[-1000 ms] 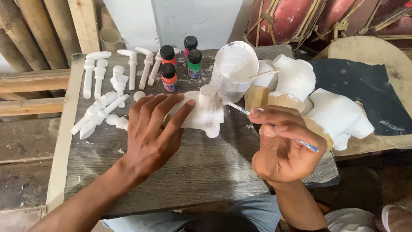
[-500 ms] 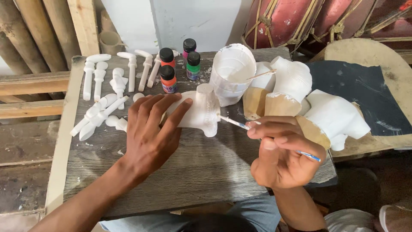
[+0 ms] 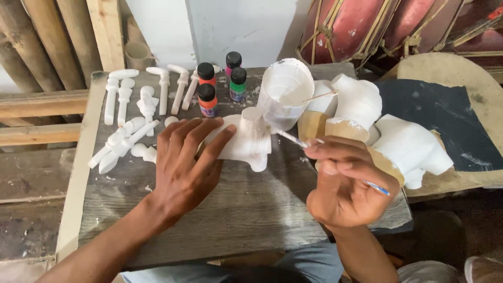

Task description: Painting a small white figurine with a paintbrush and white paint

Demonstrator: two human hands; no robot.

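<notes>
Head view shows a weathered wooden desk (image 3: 220, 220) carrying a white carved figure (image 3: 246, 140) near its middle, pinned flat under the spread fingers of the left hand (image 3: 186, 162) so it cannot shift. Right hand (image 3: 348, 183) pinches a thin brush (image 3: 293, 140), tip touching the figure, white paint cup (image 3: 285, 94) just behind within easy dipping reach.

Left hand (image 3: 183, 162) steadies white carved wooden figure (image 3: 243, 141) on grey plank bench (image 3: 236, 220); right hand (image 3: 348, 181), at 3 o'clock, pinches thin paintbrush (image 3: 291, 139).
</notes>
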